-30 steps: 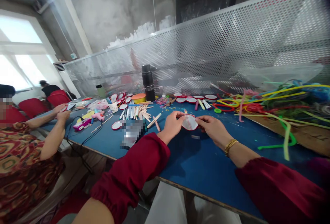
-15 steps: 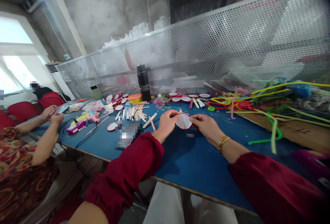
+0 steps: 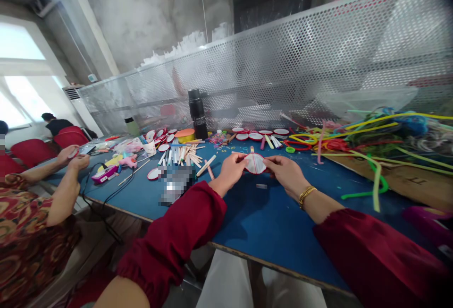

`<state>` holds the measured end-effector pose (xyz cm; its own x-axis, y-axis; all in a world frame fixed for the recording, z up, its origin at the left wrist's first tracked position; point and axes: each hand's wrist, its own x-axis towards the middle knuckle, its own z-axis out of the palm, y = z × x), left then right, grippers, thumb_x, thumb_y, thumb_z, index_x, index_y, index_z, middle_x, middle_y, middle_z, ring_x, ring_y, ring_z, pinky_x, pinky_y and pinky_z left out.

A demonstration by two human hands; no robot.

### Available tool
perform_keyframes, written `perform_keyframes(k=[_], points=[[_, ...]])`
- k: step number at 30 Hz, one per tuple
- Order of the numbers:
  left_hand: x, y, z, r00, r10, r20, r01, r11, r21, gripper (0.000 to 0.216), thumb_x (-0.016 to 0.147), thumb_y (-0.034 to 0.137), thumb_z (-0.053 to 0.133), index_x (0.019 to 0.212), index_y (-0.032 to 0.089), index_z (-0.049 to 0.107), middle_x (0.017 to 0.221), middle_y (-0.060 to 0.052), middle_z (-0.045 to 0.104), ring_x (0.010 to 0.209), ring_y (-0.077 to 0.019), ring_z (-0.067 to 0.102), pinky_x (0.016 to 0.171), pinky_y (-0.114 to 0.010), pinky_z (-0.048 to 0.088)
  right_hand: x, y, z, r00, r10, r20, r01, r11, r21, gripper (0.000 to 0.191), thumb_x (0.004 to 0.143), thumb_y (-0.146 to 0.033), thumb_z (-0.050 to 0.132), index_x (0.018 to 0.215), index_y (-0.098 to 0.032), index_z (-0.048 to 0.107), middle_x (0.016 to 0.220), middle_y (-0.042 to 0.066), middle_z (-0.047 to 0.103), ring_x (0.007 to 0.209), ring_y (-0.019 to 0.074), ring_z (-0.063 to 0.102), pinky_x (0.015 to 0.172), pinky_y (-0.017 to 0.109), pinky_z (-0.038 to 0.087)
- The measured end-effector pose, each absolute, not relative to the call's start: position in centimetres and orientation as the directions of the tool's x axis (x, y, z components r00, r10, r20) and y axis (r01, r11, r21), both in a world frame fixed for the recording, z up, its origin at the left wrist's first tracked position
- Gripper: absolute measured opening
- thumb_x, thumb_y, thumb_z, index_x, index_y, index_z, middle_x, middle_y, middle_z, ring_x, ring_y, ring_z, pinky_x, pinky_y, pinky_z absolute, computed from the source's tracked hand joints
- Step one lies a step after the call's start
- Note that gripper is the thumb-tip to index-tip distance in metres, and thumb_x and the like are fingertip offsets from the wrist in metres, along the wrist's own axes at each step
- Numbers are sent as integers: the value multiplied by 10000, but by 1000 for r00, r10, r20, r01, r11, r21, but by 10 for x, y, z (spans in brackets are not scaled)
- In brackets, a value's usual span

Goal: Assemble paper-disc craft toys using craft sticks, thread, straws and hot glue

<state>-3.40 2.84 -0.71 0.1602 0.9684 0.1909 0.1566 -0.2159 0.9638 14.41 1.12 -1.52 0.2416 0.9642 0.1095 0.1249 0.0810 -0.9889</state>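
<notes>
Held up just above the blue table is a small round white disc with a thin red rim and a red line across its middle. A short pale stick end shows above its top edge. My left hand pinches the disc's left edge, fingers closed. On the opposite edge, the fingers and thumb of my right hand are closed too. Below the disc, a small clear piece lies on the table. What my fingertips cover behind the disc is hidden.
More red-rimmed discs lie along the back, near a black bottle. Markers and sticks are heaped to the left. Coloured pipe cleaners and cardboard are at right. A co-worker's hands are at far left.
The disc has tilted in my hands and shifted slightly to the right, its face now looking flatter. Both my hands keep their hold. The co-worker's hands have moved a little.
</notes>
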Motion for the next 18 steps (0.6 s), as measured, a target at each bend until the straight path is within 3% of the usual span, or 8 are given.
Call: perform_keyframes(k=[7,18], points=[[-31,21,-1,307,949,64,108,-101,989,258,858,282,693,1081,152,691,1027,-95,748,771,-168,676,754,-304,525,149,19,-22,268,950,163,114,136,-984,303,732,-473,765,890,-218,724,781,56,741,682,184,653,561,282,499],[-28,15,3,328,944,-20,76,-5,997,246,828,188,654,1057,132,722,899,-85,754,721,-155,665,729,-287,515,142,11,-15,280,944,177,112,151,-982,370,729,-507,772,904,-184,726,793,51,737,660,152,624,576,271,489]])
